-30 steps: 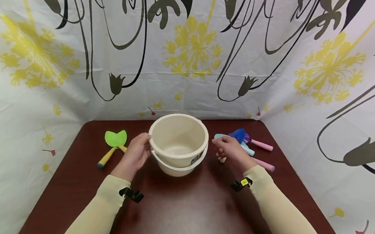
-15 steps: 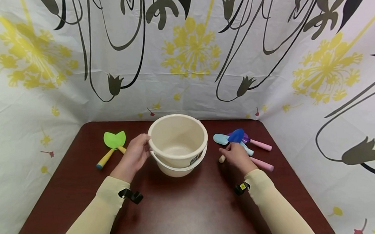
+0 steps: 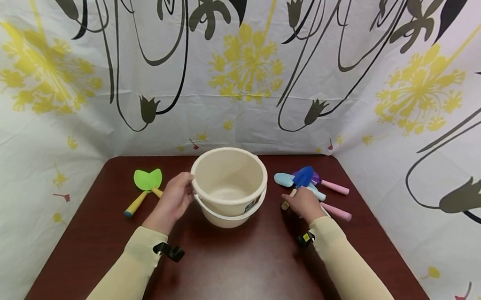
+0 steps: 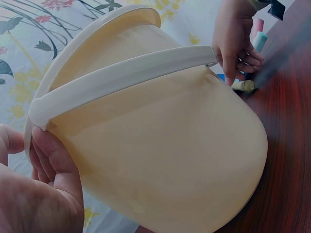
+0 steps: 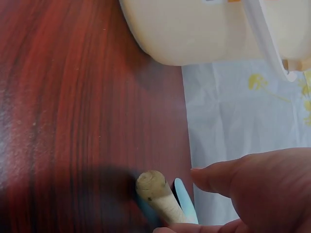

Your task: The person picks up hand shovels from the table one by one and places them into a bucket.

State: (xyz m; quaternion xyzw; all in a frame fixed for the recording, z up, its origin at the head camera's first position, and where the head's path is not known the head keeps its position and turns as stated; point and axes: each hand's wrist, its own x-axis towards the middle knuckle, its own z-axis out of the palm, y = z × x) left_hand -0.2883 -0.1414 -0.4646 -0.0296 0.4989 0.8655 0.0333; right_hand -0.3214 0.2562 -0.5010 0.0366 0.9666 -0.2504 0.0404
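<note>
A cream plastic bucket (image 3: 228,182) sits at the table's middle, its white bail handle (image 4: 131,70) hanging across the front. My left hand (image 3: 173,196) holds the bucket's rim at the left, thumb and fingers on either side in the left wrist view. My right hand (image 3: 307,204) is over the wooden handle (image 5: 163,196) of a small blue trowel (image 3: 303,177). In the right wrist view the thumb stands apart from that handle, while a fingertip lies against or just beside it; contact is unclear. The palm hides part of the handle.
Beside the blue trowel lie a light-blue trowel (image 3: 284,179), a purple tool (image 3: 316,177) with a pink handle, and another pink handle (image 3: 336,211). Green tools (image 3: 147,179) with yellow handles lie at the left. Patterned cloth (image 3: 243,117) hangs around the dark red table (image 3: 231,271).
My right hand has moved from beside the bucket, rightward and slightly down, over the blue trowel's wooden handle. That handle shows more now. The left hand and the bucket have stayed put.
</note>
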